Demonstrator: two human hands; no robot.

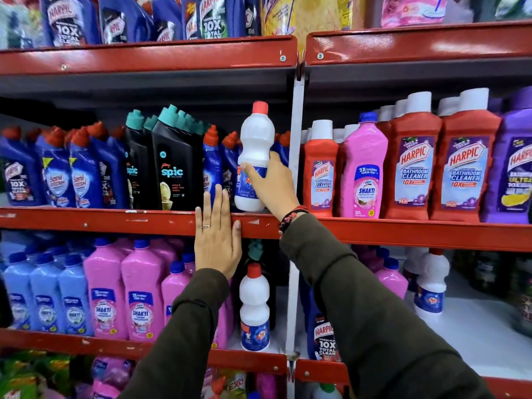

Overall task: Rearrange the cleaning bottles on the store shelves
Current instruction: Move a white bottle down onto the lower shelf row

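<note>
My right hand [270, 182] grips a white bottle with a red cap and blue label [254, 145], upright at the right end of the middle left shelf, in front of blue red-capped bottles [211, 165]. My left hand [217, 234] lies flat with fingers spread against the red front rail of that shelf [115, 221], holding nothing. Black bottles with teal caps [175, 162] stand just left of the blue ones. Another white red-capped bottle [254, 306] stands on the shelf below.
Red bathroom cleaner bottles [411, 165], one pink bottle [364, 168] and purple bottles [512, 168] fill the right bay. Pink bottles [123, 292] and light blue bottles [46, 295] crowd the lower left shelf. A white upright post [296, 133] divides the bays.
</note>
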